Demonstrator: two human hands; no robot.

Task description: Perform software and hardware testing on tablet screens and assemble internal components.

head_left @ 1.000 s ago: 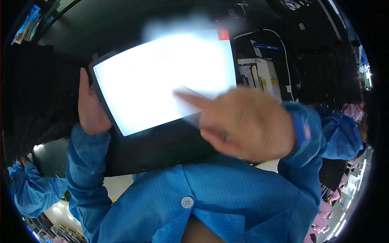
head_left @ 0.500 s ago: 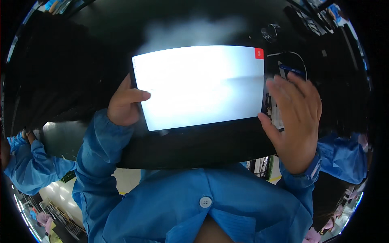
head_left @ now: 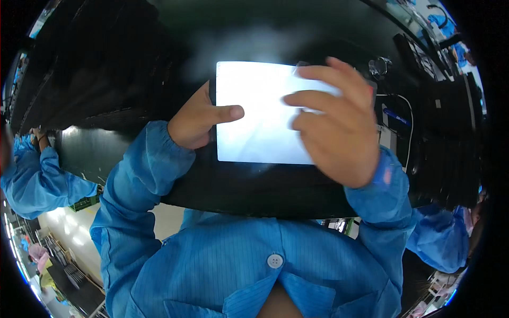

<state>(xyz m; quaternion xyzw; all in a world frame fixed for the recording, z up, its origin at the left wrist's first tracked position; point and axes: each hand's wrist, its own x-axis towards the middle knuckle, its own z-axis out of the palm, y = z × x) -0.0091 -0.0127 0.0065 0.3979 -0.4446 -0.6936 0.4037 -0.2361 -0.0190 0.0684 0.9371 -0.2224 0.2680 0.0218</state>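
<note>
A tablet-like panel (head_left: pixel 260 132) with a glowing white face is held over the dark tabletop, a red patch (head_left: pixel 370 91) at its right corner. My left hand (head_left: pixel 199 119) grips its left edge, thumb on the bright face and fingers out of sight behind. Over the right part of the face is my right hand (head_left: pixel 339 124), its fingers apart and slightly bent, blurred by motion. Whether those fingertips touch the surface I cannot tell. The hand covers much of the panel's right side.
Right of the panel lie a blue pen-like item (head_left: pixel 396 116), a white cable (head_left: pixel 410 138) and a small clear object (head_left: pixel 380 67). A dark rack (head_left: pixel 419 55) stands at the far right. People in blue sleeves (head_left: pixel 45 180) sit on both sides.
My right hand has swung left from beside the panel to over its face. The panel and my left hand appear farther right, and the panel looks narrower. The view has shifted somewhat.
</note>
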